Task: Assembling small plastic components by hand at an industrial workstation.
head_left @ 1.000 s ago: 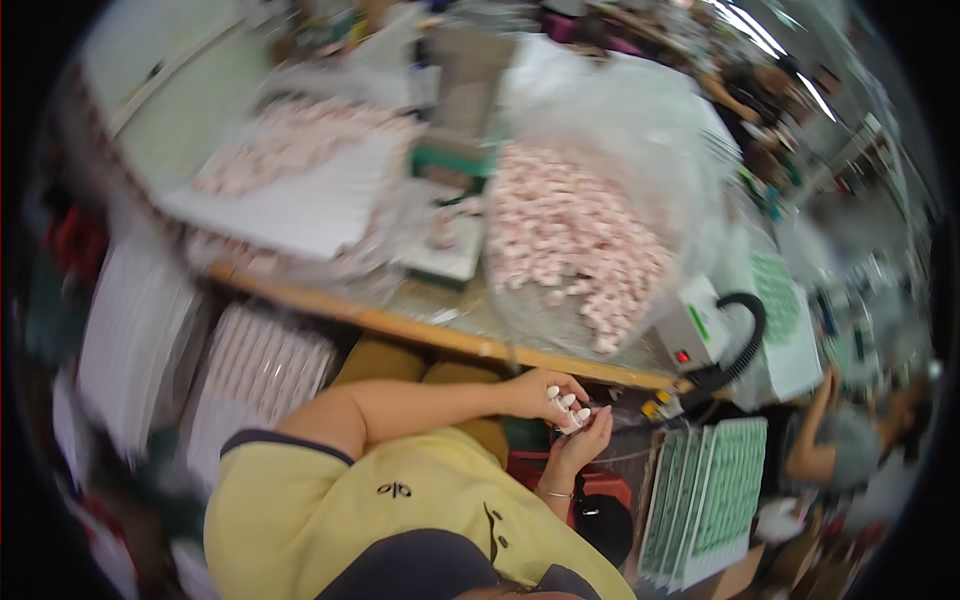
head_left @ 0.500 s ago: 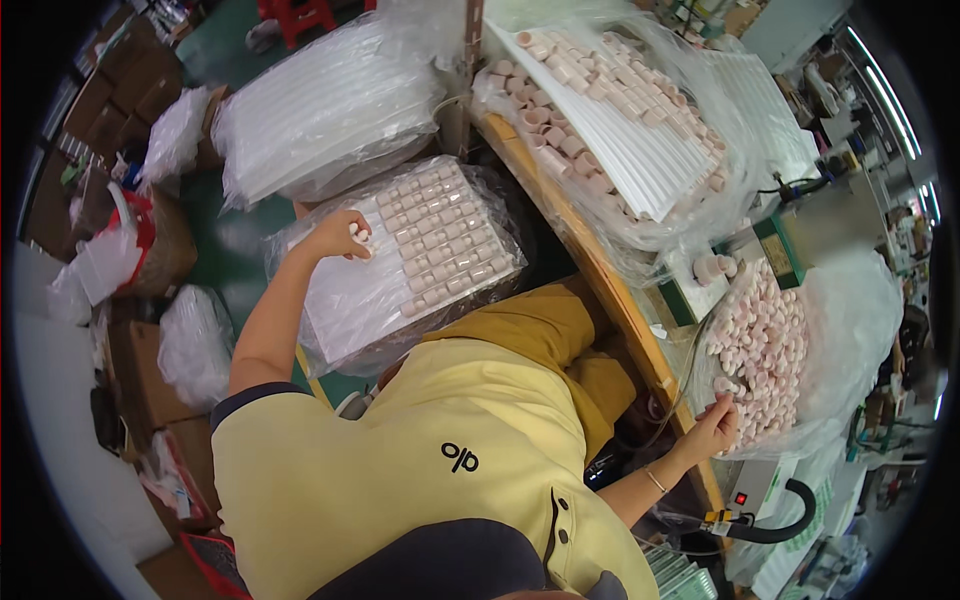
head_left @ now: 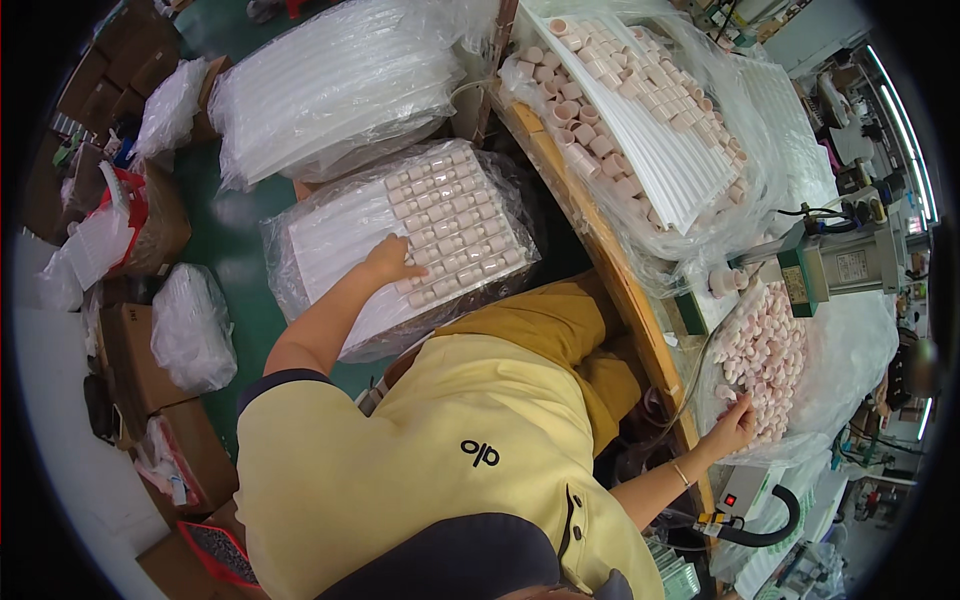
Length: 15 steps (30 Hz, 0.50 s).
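At the left-hand edge of the rows of pale pink cylindrical parts (head_left: 455,225), my left hand (head_left: 388,264) reaches down with its fingers curled. Its fingertips meet the rows, and whatever they grip is hidden. Those rows stand on a white ridged tray (head_left: 335,250) inside clear plastic wrapping. Far to the right, my right hand (head_left: 737,425) is closed in a pinch at the near edge of a heap of small pale pink pieces (head_left: 768,350). A small piece shows beside its fingertips, but what it holds is too small to make out.
A wooden bench edge (head_left: 590,235) runs between the tray and the heap. On the bench lie a plastic bag of larger pink rings (head_left: 600,150) and a green-and-grey machine (head_left: 800,270). Wrapped white sheets (head_left: 330,90) are stacked beyond the tray; cardboard boxes (head_left: 140,360) stand at left.
My left hand has moved right and down to the edge of the rows, and the small pieces seen in its fingers are now hidden. My right hand stays by the heap. The whole view has shifted slightly.
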{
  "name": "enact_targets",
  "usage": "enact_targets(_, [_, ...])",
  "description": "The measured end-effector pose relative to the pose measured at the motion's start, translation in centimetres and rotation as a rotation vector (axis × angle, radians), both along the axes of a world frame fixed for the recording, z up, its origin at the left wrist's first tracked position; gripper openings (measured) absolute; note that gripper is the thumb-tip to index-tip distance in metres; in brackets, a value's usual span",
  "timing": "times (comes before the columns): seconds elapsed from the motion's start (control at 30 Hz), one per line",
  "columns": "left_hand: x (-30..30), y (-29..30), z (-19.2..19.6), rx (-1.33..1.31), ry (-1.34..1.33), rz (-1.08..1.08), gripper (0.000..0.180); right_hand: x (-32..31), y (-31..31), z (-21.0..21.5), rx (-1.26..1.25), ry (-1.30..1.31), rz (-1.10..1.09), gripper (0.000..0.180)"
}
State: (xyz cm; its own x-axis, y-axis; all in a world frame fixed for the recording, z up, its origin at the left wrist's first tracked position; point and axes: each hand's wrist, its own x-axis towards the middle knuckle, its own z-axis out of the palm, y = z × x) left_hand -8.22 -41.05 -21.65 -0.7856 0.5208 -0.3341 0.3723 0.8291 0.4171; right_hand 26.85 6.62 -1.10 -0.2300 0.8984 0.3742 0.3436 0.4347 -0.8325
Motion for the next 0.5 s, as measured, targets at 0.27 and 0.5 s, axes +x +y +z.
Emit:
enact_targets(0.27, [1.4,-0.5,-2.1,0.427,0.533,0.453,0.029,3.8,8.8,-7.5,0.446,-0.826,-0.234,0.030])
enact_targets(0.5, [5.6,2.9,-4.9,0.845,0.465,0.661,0.044,1.7,6.0,-6.4,0.255,-0.695,-0.156,0.035])
